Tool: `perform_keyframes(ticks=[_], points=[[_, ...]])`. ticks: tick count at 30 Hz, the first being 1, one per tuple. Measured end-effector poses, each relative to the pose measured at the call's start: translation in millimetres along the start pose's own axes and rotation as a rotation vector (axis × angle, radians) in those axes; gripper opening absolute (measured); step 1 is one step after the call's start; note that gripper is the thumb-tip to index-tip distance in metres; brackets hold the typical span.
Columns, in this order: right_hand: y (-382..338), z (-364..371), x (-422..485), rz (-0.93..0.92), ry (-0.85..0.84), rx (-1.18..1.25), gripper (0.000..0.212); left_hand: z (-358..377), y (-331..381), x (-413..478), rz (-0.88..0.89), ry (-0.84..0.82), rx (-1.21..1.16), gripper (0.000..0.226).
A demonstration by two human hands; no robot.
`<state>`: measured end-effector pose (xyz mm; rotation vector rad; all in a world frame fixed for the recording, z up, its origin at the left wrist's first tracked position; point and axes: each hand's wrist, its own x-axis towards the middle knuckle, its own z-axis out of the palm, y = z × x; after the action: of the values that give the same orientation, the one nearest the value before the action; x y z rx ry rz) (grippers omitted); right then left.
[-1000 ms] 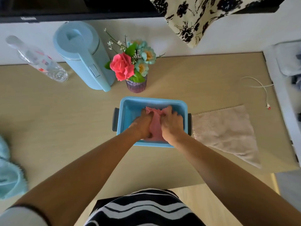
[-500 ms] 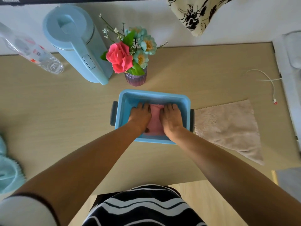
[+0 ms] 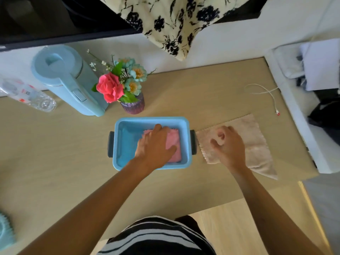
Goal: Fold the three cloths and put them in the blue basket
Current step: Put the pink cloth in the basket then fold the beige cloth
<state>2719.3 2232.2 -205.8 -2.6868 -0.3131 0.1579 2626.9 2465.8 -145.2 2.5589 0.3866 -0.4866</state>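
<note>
The right hand (image 3: 228, 144) has been lifted out of the blue basket (image 3: 152, 121) and is now laid on the beige cloth (image 3: 257, 144) just beside it, fingers curled and bunching the fabric. The left hand (image 3: 156, 146) is kept flat, fingers spread, on the folded pink cloth (image 3: 173, 142) inside the basket. A light wooden table (image 3: 55, 148) carries a blue kettle (image 3: 70, 80), a flower vase (image 3: 132, 105), a plastic bottle (image 3: 27, 94) and a white cable (image 3: 266, 94); a light-blue cloth (image 3: 5, 230) is seen at the left edge.
</note>
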Motion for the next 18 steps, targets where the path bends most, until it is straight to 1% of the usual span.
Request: perform_keyframes(ticks=[1,3,4,5,6,7,10,12,14,15,18], points=[[15,11,-5,0.041,-0.108,-0.073,0.032,2,8,-5,0.001,-0.008,-0.061,0.053],[31,34,-18,0.118,-0.327,-0.230,0.053,9,22,-13,-0.004,-0.034,-0.147,0.056],[36,46,-25,0.156,-0.391,-0.272,0.063,14,26,-17,0.002,-0.039,-0.162,0.057],[39,56,-31,0.187,-0.410,-0.283,0.070,20,30,-21,0.010,-0.039,-0.169,0.056],[41,64,-37,0.205,-0.390,-0.277,0.072,25,33,-24,0.013,-0.031,-0.183,0.056],[42,71,-41,0.204,-0.344,-0.274,0.068,30,33,-27,0.006,-0.024,-0.205,0.055],[48,82,-42,0.140,-0.193,-0.260,0.028,37,33,-37,-0.025,-0.005,-0.244,0.052],[51,78,-36,0.140,-0.155,-0.202,0.012,36,32,-44,-0.016,0.001,-0.247,0.049],[51,66,-29,0.168,-0.097,-0.095,0.009,33,29,-50,0.004,-0.006,-0.255,0.048],[48,55,-27,0.162,-0.040,-0.046,0.007,30,29,-53,0.021,-0.008,-0.258,0.048],[28,6,-26,0.073,0.160,0.004,0.006,18,31,-59,0.085,-0.003,-0.272,0.048]])
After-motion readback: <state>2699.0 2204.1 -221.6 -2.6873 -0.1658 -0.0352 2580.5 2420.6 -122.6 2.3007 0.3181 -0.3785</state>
